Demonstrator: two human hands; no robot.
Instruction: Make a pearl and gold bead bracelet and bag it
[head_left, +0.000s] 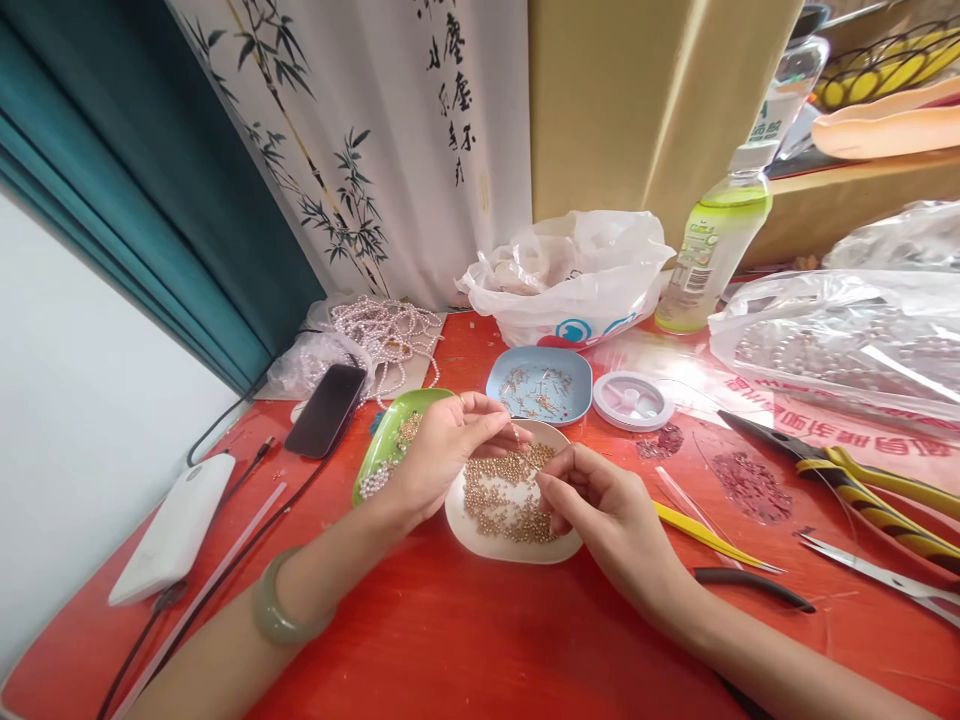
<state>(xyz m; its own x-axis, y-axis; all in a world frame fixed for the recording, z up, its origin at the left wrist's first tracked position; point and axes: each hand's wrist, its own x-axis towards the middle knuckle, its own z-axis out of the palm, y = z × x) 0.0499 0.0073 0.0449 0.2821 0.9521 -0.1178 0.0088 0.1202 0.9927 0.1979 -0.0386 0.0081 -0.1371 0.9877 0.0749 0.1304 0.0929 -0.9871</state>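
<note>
Above a white plate (457, 530) of small gold beads (499, 500), my left hand (454, 440) is closed in a pinch, a green bangle (281, 600) round its wrist. A tiny bead-like speck shows by its fingertips, too small to name. My right hand (600, 495) hovers at the plate's right side, thumb and forefinger pressed together; what they hold is too small to make out. Partly behind my left hand is a green plate (379, 445) with gold and white beads. Beyond them, a blue plate (499, 375) carries small metal pieces and a few red beads.
A round clear case (634, 400), yellow tweezers (705, 535), pliers (840, 470) and scissors (892, 578) lie to the right. On the left are a phone (326, 410), a white power bank (174, 530) and cables. A plastic bag (570, 290) and a bottle (709, 250) stand behind.
</note>
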